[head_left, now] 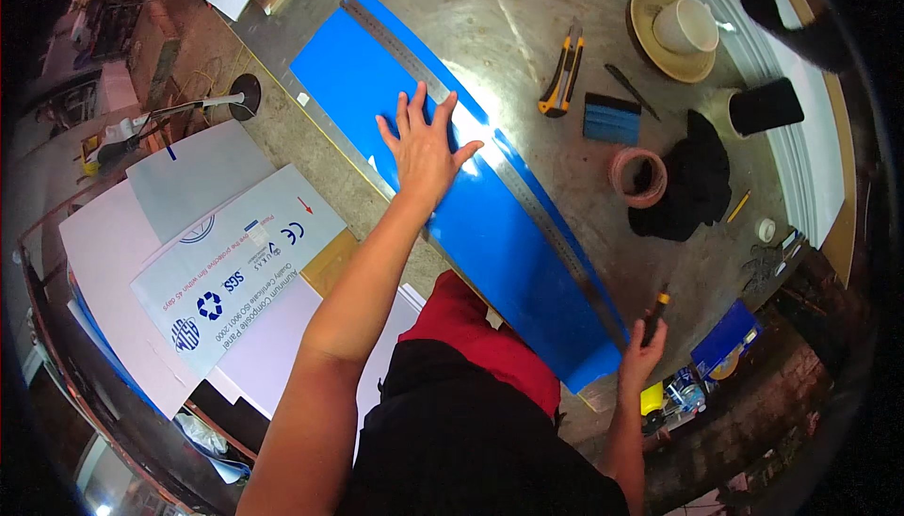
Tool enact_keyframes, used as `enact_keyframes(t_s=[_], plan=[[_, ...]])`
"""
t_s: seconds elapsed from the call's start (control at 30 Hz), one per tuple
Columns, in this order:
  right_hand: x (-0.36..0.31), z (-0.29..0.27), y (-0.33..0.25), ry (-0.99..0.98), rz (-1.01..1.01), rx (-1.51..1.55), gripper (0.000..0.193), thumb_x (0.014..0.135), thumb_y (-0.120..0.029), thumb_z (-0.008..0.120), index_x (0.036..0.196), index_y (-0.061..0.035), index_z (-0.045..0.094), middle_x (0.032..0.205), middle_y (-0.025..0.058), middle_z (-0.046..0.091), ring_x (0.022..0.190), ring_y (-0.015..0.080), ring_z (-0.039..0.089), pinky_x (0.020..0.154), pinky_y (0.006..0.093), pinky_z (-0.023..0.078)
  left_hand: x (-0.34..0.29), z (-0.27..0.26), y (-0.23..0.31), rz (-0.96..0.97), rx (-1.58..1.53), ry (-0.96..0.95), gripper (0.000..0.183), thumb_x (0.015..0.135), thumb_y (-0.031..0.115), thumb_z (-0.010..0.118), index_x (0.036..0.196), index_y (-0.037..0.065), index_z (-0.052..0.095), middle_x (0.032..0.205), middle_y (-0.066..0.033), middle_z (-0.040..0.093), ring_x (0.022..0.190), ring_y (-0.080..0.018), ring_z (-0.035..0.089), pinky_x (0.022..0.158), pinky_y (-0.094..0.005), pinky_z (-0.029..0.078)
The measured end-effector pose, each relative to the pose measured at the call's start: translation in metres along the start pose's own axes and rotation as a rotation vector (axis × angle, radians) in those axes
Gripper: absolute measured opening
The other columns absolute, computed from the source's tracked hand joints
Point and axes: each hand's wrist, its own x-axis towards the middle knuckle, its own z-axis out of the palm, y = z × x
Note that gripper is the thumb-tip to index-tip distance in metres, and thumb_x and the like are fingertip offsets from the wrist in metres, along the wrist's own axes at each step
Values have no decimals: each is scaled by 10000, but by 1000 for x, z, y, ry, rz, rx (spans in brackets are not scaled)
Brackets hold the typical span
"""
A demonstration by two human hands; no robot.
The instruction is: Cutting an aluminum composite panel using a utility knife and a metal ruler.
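A long blue sheet (490, 233) lies slantwise on the grey table, with a steel ruler (551, 232) along its right-hand side. My left hand (426, 147) presses down with fingers spread, its fingertips on or beside the ruler and its palm over the sheet. Near the lower right end of the sheet, my right hand (642, 351) is closed round a slim black-and-yellow hand tool (658, 311). That tool points up and away from the sheet; its tip is too small to make out clearly.
On the table's right side are a yellow-black utility knife (563, 69), a blue squeegee (612, 119), a tape roll (637, 177), black cloth (692, 182) and a cup (686, 25) on a saucer (650, 8). Printed panels (240, 262) lean at the left.
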Motion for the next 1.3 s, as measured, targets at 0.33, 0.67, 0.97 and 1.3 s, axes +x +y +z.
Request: enact_keyframes(t_s=[0.33, 0.67, 0.97, 1.3], plan=[[37, 97, -191, -499, -223, 125, 474, 1066, -89, 563, 1519, -5, 451, 1140, 118, 646, 1001, 177, 636, 912, 330, 515, 20, -26, 1, -91, -91, 66, 880, 761, 567, 865, 1486, 178, 552, 1573, -188, 450, 1520, -415, 339, 1214, -675, 150], [96, 195, -289, -687, -397, 106, 493, 1084, -96, 517, 1555, -22, 396, 1139, 176, 729, 985, 267, 714, 882, 375, 552, 95, -43, -71, -201, -48, 80, 1126, 675, 543, 928, 1562, 65, 426, 1661, -142, 367, 1542, -390, 320, 1239, -649, 163], [130, 282, -342, -742, -414, 144, 433, 1097, -149, 516, 1492, 10, 439, 1161, 171, 744, 945, 257, 726, 861, 378, 560, 113, -38, -81, -145, -78, 19, 1242, 586, 552, 961, 1607, 120, 401, 1676, -100, 358, 1549, -369, 318, 1230, -670, 187], [135, 340, -379, -715, -570, -7, 362, 1105, -166, 531, 1419, 14, 529, 933, 108, 733, 719, 157, 650, 696, 332, 549, 118, -38, -78, -178, -68, -18, 1211, 620, 546, 938, 1598, 82, 395, 1673, -87, 344, 1539, -393, 313, 1198, -716, 203]])
